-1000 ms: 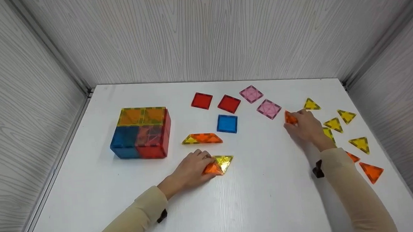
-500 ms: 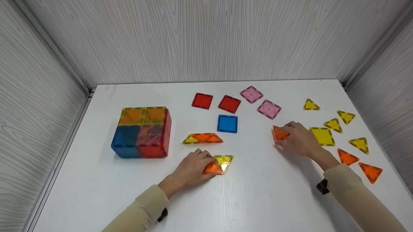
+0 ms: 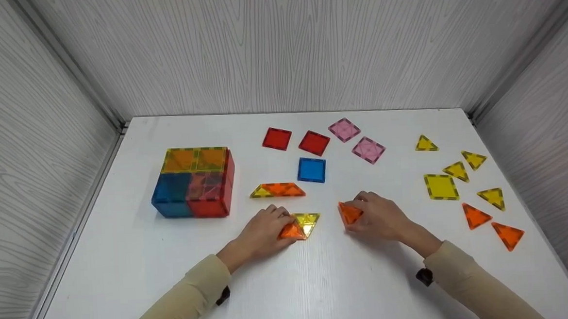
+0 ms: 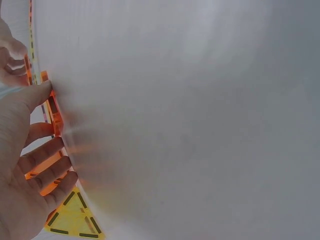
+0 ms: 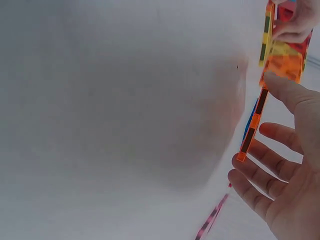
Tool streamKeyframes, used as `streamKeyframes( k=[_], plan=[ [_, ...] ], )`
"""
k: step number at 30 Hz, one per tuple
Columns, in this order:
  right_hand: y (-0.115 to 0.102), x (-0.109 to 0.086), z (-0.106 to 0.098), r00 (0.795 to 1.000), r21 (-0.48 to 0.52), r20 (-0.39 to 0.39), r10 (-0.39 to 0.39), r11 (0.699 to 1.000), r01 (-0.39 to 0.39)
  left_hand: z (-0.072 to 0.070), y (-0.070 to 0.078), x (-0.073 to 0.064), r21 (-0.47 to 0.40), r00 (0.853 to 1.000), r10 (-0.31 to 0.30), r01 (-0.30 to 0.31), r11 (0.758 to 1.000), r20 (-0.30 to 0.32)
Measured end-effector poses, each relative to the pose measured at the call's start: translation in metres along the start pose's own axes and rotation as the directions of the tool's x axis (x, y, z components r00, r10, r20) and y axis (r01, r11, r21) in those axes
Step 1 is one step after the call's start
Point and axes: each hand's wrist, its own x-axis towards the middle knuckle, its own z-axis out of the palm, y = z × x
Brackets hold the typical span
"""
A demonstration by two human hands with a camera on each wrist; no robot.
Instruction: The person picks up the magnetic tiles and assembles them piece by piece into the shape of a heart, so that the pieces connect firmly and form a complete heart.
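Observation:
In the head view my left hand [image 3: 262,232] grips an orange triangular magnetic tile [image 3: 292,231] near the middle of the table. A yellow triangular tile [image 3: 308,221] adjoins it on the right. My right hand [image 3: 382,216] pinches another orange triangular tile [image 3: 350,214], a short gap to the right of the yellow one. The right wrist view shows that tile edge-on [image 5: 254,125] between thumb and fingers. Behind the left hand lies a yellow-and-orange tile strip [image 3: 278,190], shaped like a trapezoid. The left wrist view partly hides the left hand's tile behind fingers.
A block of yellow, blue and red tiles [image 3: 193,186] stands at left. Red [image 3: 277,138], blue [image 3: 312,170] and pink square tiles [image 3: 368,150] lie farther back. Toward the right are a yellow square [image 3: 441,186], several yellow triangles [image 3: 491,198] and two orange triangles [image 3: 508,235].
My right hand has carried its orange triangular tile left and nearer the front, uncovering the yellow square and an orange triangle. The left hand has stayed in place on its tile.

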Motion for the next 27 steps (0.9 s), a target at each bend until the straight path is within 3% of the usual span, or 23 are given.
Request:
streamKeyframes(
  k=[8,27],
  plan=[
    [-0.026,0.005,0.012,0.998,-0.052,0.044,-0.053,0.997,0.055,-0.002,0.0,0.0,-0.012,1.0,-0.003,0.003,1.0,-0.002],
    [-0.054,0.016,0.026,0.999,-0.059,0.046,-0.011,0.998,0.013,-0.001,0.002,0.001,-0.015,1.0,-0.014,0.014,1.0,-0.001]
  ],
)
